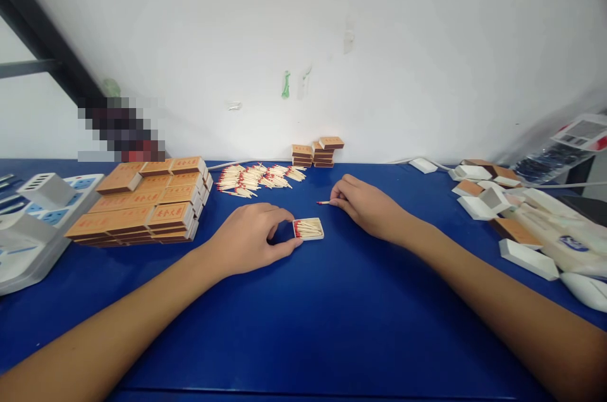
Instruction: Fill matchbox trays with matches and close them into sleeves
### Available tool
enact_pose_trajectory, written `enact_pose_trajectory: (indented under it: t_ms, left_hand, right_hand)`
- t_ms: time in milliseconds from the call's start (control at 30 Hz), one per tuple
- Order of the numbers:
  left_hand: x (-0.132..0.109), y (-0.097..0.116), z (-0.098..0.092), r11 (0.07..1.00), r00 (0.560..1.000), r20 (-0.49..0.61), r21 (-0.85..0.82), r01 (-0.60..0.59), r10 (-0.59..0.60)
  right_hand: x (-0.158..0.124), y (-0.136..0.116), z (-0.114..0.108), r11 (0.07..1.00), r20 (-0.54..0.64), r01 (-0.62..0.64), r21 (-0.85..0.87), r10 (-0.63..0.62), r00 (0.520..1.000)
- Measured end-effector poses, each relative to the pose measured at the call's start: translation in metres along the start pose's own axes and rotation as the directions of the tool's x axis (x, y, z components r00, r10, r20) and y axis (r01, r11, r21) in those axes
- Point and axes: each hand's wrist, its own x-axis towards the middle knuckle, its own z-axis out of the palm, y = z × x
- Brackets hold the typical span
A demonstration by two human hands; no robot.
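Observation:
A small open matchbox tray [309, 229] with red-tipped matches lies on the blue table [303, 326]. My left hand [251, 237] rests beside it, thumb and fingers pinching the tray's left end. My right hand [367, 206] lies on the table to the right of the tray, fingers closed on a single match [323, 202] whose red tip points left. A loose pile of matches [258, 177] lies further back, beyond both hands.
Stacked orange matchboxes [147, 200] fill the left. A smaller stack [317, 152] stands by the white wall. Empty white trays and sleeves [488, 193] and plastic bags [559, 225] lie at the right. A white power strip [42, 212] sits at the far left.

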Motion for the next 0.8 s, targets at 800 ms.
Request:
enact_pose_trajectory:
  t_ms: [800]
  left_hand:
    - [-0.001,0.000,-0.001,1.000,1.000,-0.020,0.014,-0.013,0.014]
  right_hand:
    - [-0.021,-0.055,-0.001,0.993,0.003,0.091,0.073,-0.092,0.996]
